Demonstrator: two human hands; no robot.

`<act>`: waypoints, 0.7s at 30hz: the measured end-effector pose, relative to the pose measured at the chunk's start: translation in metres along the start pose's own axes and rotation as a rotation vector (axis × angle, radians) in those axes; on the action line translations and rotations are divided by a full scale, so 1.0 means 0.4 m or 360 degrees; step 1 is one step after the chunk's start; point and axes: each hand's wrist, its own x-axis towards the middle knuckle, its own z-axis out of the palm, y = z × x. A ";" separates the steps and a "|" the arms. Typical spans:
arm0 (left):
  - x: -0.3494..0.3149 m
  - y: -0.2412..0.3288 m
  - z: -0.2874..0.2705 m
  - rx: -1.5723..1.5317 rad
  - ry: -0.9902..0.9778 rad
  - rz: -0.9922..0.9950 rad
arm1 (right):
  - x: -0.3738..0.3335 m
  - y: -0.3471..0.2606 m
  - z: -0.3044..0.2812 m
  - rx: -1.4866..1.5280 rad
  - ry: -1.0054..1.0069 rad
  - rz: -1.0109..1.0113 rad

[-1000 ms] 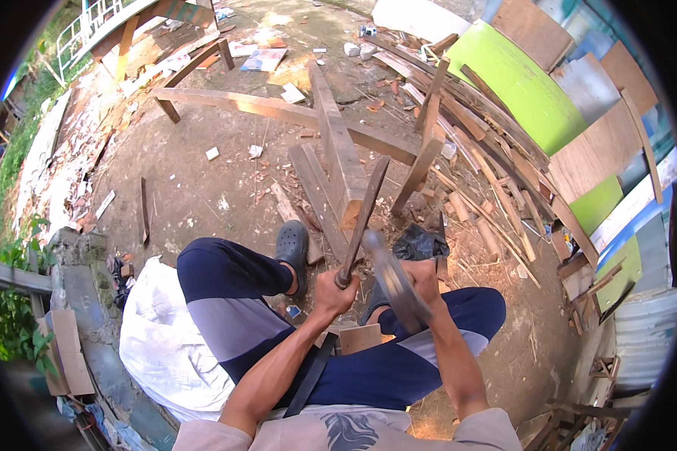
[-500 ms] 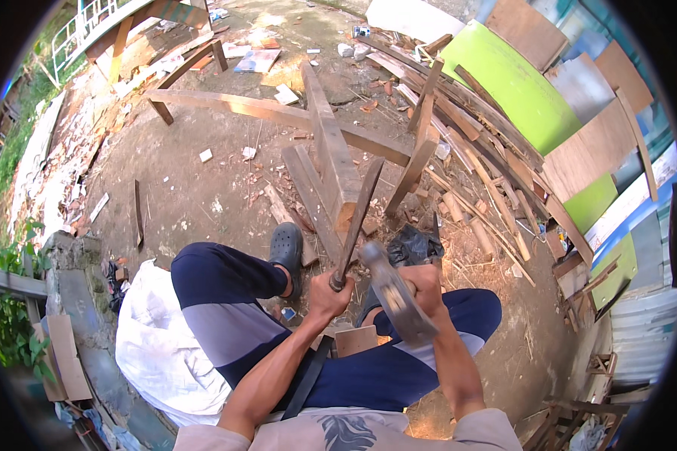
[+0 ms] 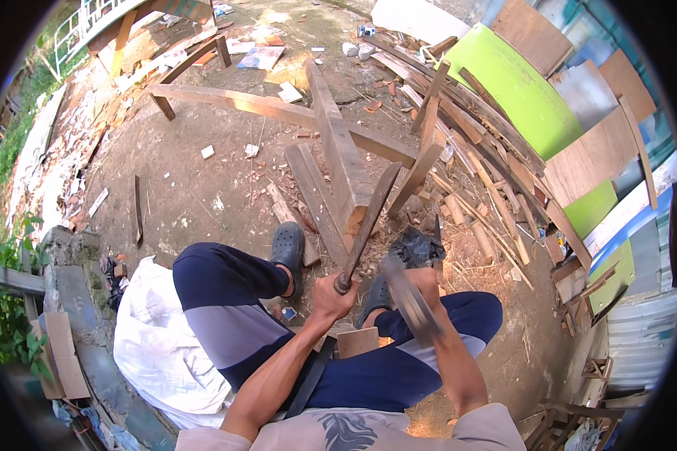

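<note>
My left hand (image 3: 331, 301) is closed around the grip of a machete (image 3: 375, 207). Its dark blade points up and away to the right, passing the near end of a thick wooden beam (image 3: 340, 161); whether they touch I cannot tell. A hammer (image 3: 410, 301) is in my right hand (image 3: 430, 284), whose fingers are wrapped round the handle. The hammer's metal head is raised towards me, smeared by motion, and hides part of that hand. Between my legs sits a small wood block (image 3: 358, 343).
Beyond my feet, the beam rests on a crossing timber (image 3: 233, 101). A pile of wood strips (image 3: 496, 165) and a green panel (image 3: 511, 86) lie to the right. A black plastic bag (image 3: 415, 248) is near my right foot; a white sack (image 3: 165, 338) is at my left.
The machete blade has turned, so more of its flat side shows, and has shifted slightly right. The hammer has swung a little, its head now blurred. Both hands keep their holds.
</note>
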 end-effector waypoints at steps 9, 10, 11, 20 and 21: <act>0.006 -0.005 -0.003 0.0016 -0.0018 0.0024 | -0.010 0.000 0.000 -0.0127 -0.0050 -0.0191; 0.005 -0.006 -0.002 0.0047 -0.0041 0.0032 | -0.009 0.007 -0.003 -0.0096 -0.0162 0.0159; 0.003 -0.006 0.000 0.0017 -0.0023 0.0034 | -0.004 0.013 -0.007 -0.0064 -0.0272 0.0510; 0.002 -0.008 0.001 -0.0056 0.0002 0.0065 | -0.015 -0.011 -0.001 -0.0134 -0.0158 -0.0062; 0.006 -0.026 0.008 -0.0108 0.0027 0.0076 | -0.015 -0.014 -0.001 -0.0213 -0.0175 0.0033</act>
